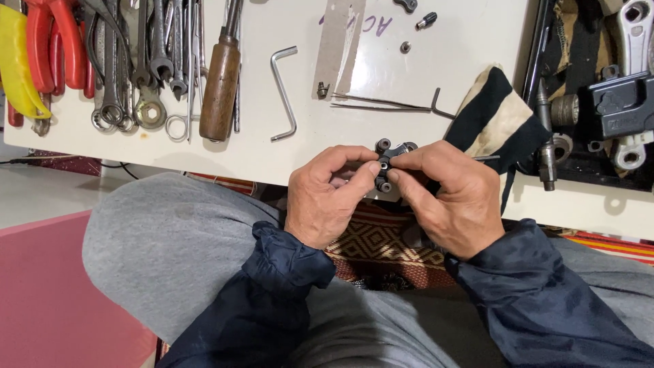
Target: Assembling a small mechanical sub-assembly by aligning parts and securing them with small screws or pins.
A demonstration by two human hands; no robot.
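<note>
A small black metal clamp part (388,162) with round bolt holes is pinched between both my hands at the near edge of the white table (470,41). My left hand (330,194) grips its left side with thumb and forefinger. My right hand (449,194) holds its right side, fingertips meeting my left thumb. Much of the part is hidden by my fingers. Both sleeves are dark blue.
On the table lie a silver hex key (284,92), a wooden-handled tool (221,78), several wrenches (146,65), red-handled pliers (58,44), thin wire rods (388,103), small bolts (426,20) and a striped cloth (494,116). Metal bike parts (616,102) sit at right. My grey-trousered knee (170,245) is below.
</note>
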